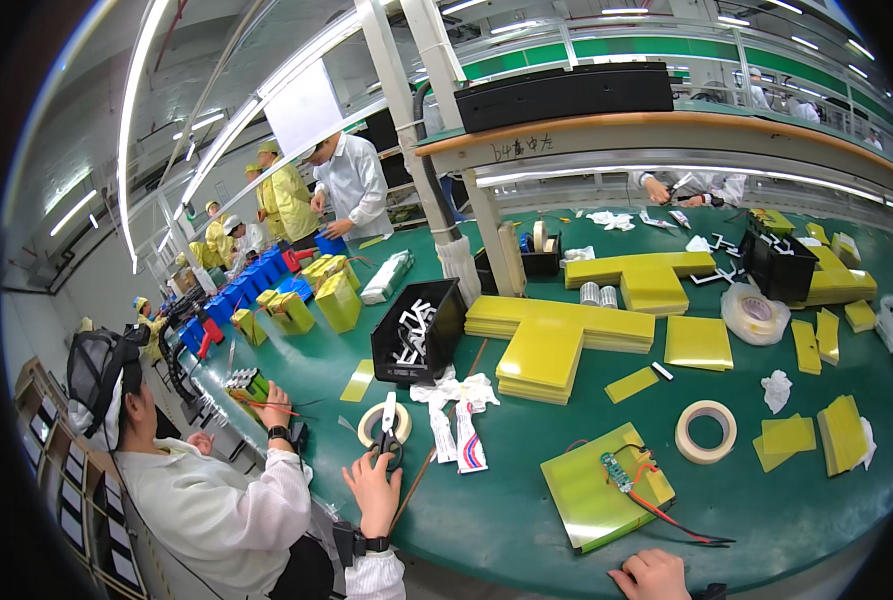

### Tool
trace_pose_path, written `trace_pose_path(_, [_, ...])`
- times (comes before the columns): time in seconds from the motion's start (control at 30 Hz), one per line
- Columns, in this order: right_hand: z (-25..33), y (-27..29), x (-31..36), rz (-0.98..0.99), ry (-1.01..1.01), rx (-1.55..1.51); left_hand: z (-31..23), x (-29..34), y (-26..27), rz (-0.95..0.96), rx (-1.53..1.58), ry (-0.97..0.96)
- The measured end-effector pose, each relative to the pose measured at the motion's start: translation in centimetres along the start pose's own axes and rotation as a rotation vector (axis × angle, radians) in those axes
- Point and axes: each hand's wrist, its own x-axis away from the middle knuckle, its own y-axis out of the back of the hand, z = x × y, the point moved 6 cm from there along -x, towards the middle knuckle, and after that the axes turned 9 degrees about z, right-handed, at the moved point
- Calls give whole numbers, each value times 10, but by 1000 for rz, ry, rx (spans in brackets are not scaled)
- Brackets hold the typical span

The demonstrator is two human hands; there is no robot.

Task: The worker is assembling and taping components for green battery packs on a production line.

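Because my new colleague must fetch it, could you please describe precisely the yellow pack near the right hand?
On the green table, find the near edge, by the person's right hand. Just beyond and slightly left of that hand lies a flat yellow pack. Unlike the plain yellow sheets nearby, it carries a small green circuit board with red and black wires.

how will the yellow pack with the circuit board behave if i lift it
The yellow pack is probably stiff, given its flat faces and straight edges. Its red and black wires look floppy and may dangle, since they trail past its edge. The green circuit board seems fragile, sitting exposed on top.
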Motion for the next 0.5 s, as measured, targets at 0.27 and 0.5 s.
trace_pose_path(0.27, [3,-1,-1,29,-2,16,27,0,21,-286,167,134])
trace_pose_path(0.5, [6,1,1,14,14,-16,23,66,51,-399,1296,358])
